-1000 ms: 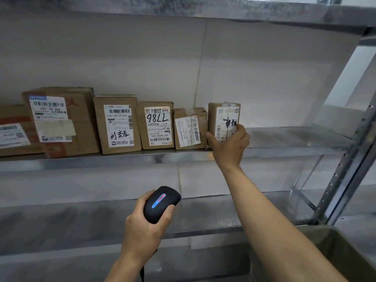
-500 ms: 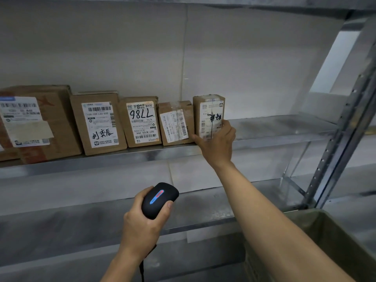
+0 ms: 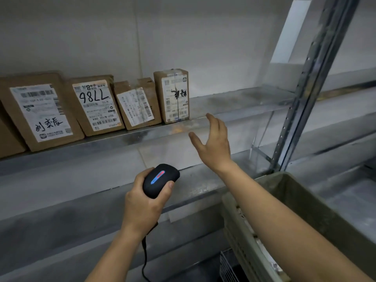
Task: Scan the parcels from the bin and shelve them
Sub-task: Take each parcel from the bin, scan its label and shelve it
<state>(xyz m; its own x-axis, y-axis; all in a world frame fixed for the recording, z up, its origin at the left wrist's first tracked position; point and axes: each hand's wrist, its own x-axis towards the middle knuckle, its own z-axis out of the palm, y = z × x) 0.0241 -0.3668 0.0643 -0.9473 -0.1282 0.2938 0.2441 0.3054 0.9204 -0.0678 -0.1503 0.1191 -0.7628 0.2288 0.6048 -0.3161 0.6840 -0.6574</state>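
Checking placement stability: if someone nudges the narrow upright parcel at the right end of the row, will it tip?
The rightmost parcel stands tall on a small base, so probably tippy. The neighbouring parcel would likely stop a leftward fall; its right side is unsupported. Taped cardboard looks stiff.

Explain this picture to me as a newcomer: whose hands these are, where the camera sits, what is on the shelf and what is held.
No machine here: a person wears one camera on the head, looking forward and down at their own bare hands. The left hand grips a black corded barcode scanner. The right hand is open and holds nothing, hanging just below the metal shelf. Labelled cardboard parcels stand in a row on that shelf; the rightmost parcel stands upright. A grey-green bin sits at lower right.
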